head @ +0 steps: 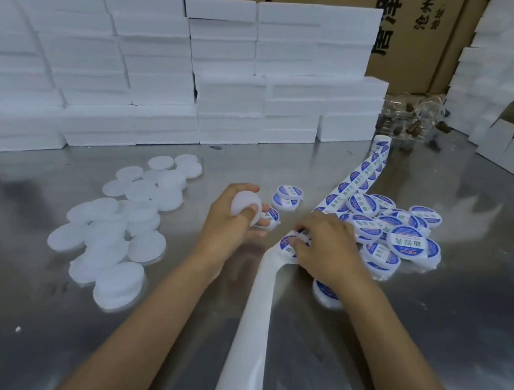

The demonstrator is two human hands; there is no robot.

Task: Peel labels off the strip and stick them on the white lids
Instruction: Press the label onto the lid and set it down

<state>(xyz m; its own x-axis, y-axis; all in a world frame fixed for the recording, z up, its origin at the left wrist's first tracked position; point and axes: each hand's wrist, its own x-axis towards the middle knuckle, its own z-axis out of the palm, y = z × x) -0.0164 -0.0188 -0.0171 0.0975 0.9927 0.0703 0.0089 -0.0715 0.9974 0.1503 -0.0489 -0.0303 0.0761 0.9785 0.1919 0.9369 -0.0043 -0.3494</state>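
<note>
We see the left hand (230, 220) at frame centre, fingers curled round a plain white lid (246, 208), held just above the steel table (429, 313). The right hand (326, 248), right of centre, has its fingers bent down onto the label strip (353, 180), pinching at a blue-and-white label (287, 243); we cannot tell if the label is lifted. The strip runs from upper right of centre down to the hands; its bare white backing (252, 324) trails toward the bottom edge. Unlabelled lids (122, 230) are scattered left of centre. Labelled lids (405, 239) are piled right of the right hand, two more stacked just above centre. White foam blocks (135, 66) are stacked across the upper left, cardboard cartons (414, 36) behind them.
</note>
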